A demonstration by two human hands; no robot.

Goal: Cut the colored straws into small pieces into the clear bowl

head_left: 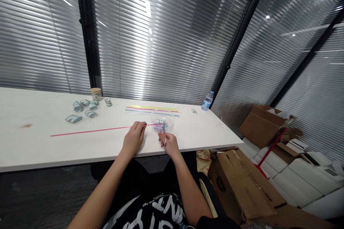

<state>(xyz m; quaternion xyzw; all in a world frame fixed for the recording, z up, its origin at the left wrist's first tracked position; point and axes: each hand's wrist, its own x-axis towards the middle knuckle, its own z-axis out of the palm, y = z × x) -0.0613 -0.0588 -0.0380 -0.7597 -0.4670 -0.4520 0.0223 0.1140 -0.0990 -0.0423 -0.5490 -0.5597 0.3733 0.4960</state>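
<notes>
My left hand [135,136] is closed on a long, thin pink strip [88,131], which trails far to the left across the white table. The strip's short right end reaches over a clear round bowl [172,121]. Inside the bowl lie small blue, pink and purple bits [158,126]. My right hand [170,143] grips a pair of scissors [163,127] with copper-coloured handles. Their blades point away from me, above the bowl and at the strip's end. Whether the blades are touching the strip I cannot tell.
Behind the bowl lie yellow, pink and blue strips [153,108]. Several greenish rolled packets [78,106] and a jar with a tan lid [96,93] stand at the back left. A water bottle [208,101] is at the back right; cardboard boxes [242,182] crowd the floor on the right.
</notes>
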